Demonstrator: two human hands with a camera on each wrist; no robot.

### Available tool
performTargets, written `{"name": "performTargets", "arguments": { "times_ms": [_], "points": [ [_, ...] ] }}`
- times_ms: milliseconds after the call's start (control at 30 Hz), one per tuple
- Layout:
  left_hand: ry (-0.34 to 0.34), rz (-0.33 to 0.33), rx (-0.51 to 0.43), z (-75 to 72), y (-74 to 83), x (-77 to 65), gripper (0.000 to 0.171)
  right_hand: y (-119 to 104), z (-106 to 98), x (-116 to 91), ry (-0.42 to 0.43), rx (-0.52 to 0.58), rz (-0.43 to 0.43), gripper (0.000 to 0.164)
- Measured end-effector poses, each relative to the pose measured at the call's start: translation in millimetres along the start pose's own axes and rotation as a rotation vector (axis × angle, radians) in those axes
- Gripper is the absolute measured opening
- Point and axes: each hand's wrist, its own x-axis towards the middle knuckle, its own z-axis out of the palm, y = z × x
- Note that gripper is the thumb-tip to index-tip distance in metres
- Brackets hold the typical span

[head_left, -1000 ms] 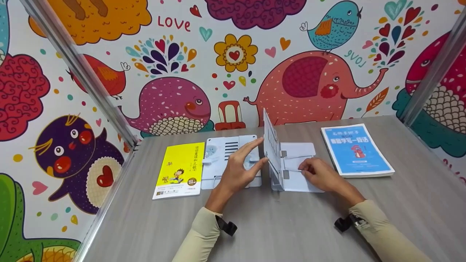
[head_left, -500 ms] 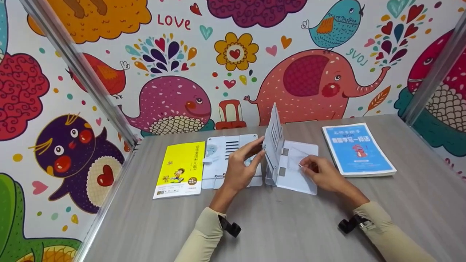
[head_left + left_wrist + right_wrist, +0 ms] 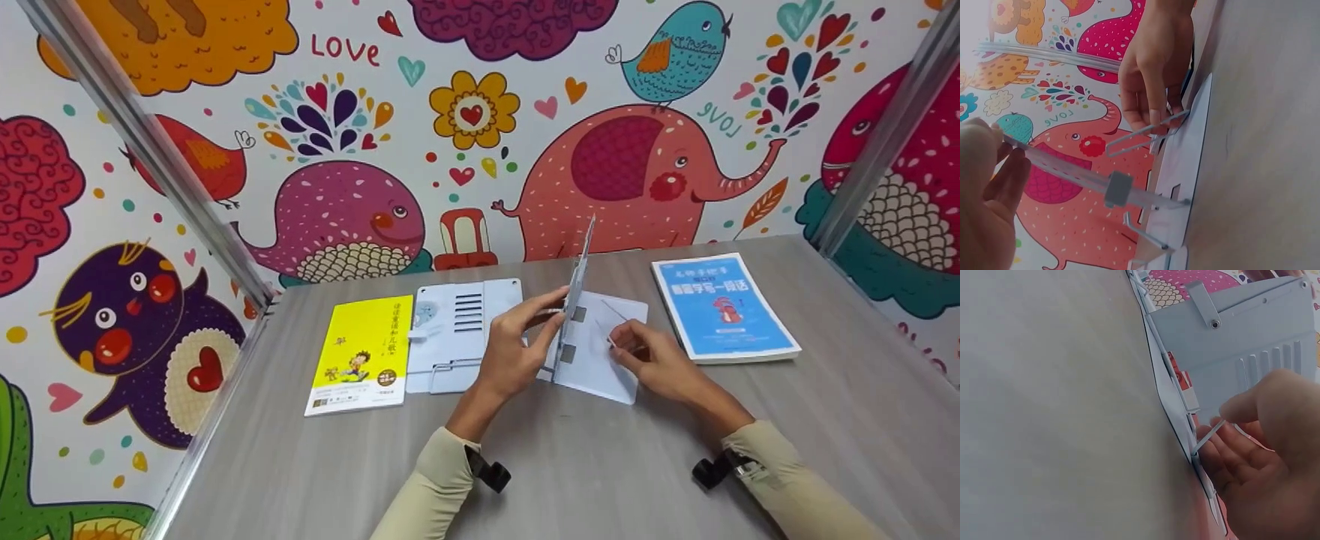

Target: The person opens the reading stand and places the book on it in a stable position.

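A white metal book stand stands partly unfolded in the middle of the table, its slotted back panel (image 3: 580,266) raised almost edge-on in the head view. My left hand (image 3: 517,349) pinches the near side edge of this panel between thumb and fingers. The flat base plate (image 3: 600,379) lies to the right, with small rectangular cutouts. Over that plate, my right hand (image 3: 660,364) pinches a thin wire support (image 3: 1145,134), which slants up from the base. In the right wrist view, thumb and fingertips close on the wire's end. The panel's back (image 3: 1202,354) faces that camera.
A second white book stand (image 3: 442,349) lies folded flat left of my left hand. Beside it is a yellow book (image 3: 360,352). At the right lies a thick blue book (image 3: 727,307). A printed wall (image 3: 480,45) rises behind the grey table (image 3: 300,472).
My left hand has moved right, swinging the panel from a left lean to a slight right lean. The base plate has turned a little. My right hand keeps pinching the wire support, now standing raised.
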Motion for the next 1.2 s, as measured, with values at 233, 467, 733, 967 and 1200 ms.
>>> {"name": "performTargets", "arguments": {
  "times_ms": [233, 467, 733, 967, 1200],
  "points": [
    [-0.018, 0.008, 0.015, 12.0, 4.6, 0.3, 0.043, -1.2, 3.0, -3.1, -0.018, -0.038, -0.003, 0.028],
    [-0.037, 0.034, 0.015, 22.2, 6.0, 0.7, 0.042, -2.0, 3.0, -4.9, -0.009, -0.038, -0.025, 0.029],
    [-0.093, 0.066, 0.092, 36.3, 10.1, -1.2, 0.040, -0.5, 2.8, -7.7, -0.013, -0.040, -0.045, 0.031],
    [-0.090, 0.048, 0.056, 39.5, 5.4, -1.9, 0.038, -2.8, 4.5, -10.6, 0.010, -0.039, -0.017, 0.034],
    [-0.071, -0.028, 0.096, 29.3, -11.0, 0.8, 0.031, -16.9, 12.9, -13.0, 0.108, -0.095, -0.095, 0.036]
  ]
}}
